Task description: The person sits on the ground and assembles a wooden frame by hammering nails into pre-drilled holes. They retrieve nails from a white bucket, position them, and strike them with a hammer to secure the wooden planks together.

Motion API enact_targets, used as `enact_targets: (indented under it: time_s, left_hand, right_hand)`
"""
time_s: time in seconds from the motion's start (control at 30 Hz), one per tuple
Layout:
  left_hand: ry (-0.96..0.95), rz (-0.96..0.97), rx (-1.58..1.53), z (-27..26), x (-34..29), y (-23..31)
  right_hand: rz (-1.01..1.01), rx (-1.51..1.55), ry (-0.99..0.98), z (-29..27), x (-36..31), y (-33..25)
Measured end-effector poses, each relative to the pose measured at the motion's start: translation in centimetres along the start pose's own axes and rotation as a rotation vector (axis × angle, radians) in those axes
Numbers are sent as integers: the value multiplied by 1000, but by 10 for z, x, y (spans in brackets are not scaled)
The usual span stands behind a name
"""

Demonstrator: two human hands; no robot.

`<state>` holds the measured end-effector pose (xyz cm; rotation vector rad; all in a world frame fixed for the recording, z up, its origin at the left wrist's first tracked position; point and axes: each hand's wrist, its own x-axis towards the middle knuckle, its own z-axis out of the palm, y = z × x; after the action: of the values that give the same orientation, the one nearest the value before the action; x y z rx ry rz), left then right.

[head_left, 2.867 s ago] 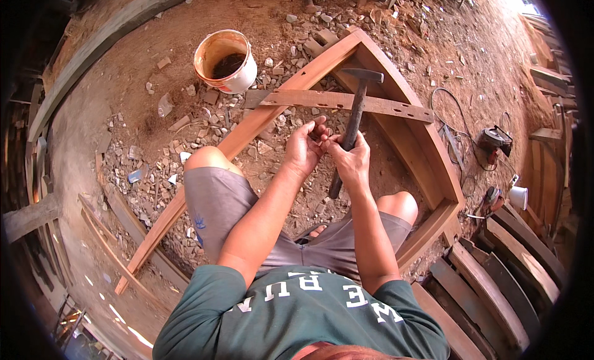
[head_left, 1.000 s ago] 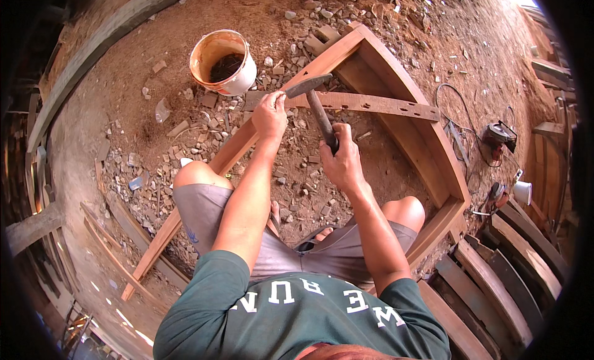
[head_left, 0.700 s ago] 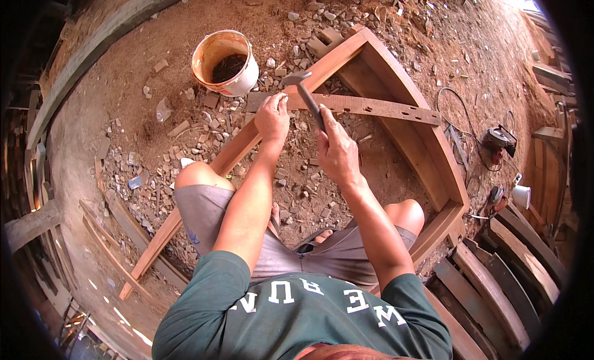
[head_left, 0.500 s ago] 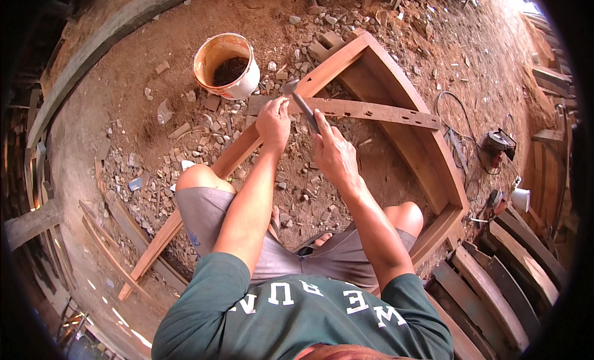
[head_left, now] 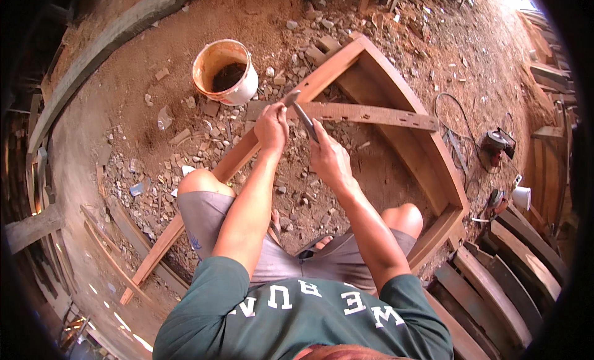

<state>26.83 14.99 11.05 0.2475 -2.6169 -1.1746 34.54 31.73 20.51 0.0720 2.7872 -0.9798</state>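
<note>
My right hand (head_left: 331, 157) is wrapped round the handle of a hammer (head_left: 307, 122). The hammer's head is beside the fingertips of my left hand (head_left: 271, 128), over the long wooden beam (head_left: 326, 71). Thumb and fingers of that left hand are pinched together above the beam; whatever is between them is too small or hidden to make out. A flat wooden strip (head_left: 365, 114) with holes lies across the frame, from beside my left hand to the curved board (head_left: 427, 122) on the right.
A white bucket (head_left: 246, 86) with dark contents stands beyond my left hand. Rubble (head_left: 204, 146) covers the dirt floor. A corded power tool (head_left: 498, 140) and a white cup (head_left: 521, 198) lie to the right, and curved planks (head_left: 489, 289) are stacked near right.
The hammer head has come slightly down, closer to the fingertips of my left hand. My left hand keeps its pinch in nearly the same spot.
</note>
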Motion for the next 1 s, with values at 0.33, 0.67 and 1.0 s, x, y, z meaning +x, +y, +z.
enact_targets:
  time_s: [0.33, 0.67, 1.0]
  left_hand:
    - [-272, -347, 198, -56, 29, -3]
    - [-248, -209, 198, -41, 27, -29]
    - [-245, -280, 234, -45, 22, -18]
  right_hand:
    - [412, 641, 670, -23, 17, 163]
    - [592, 978, 941, -35, 76, 197]
    - [603, 1011, 906, -38, 75, 194]
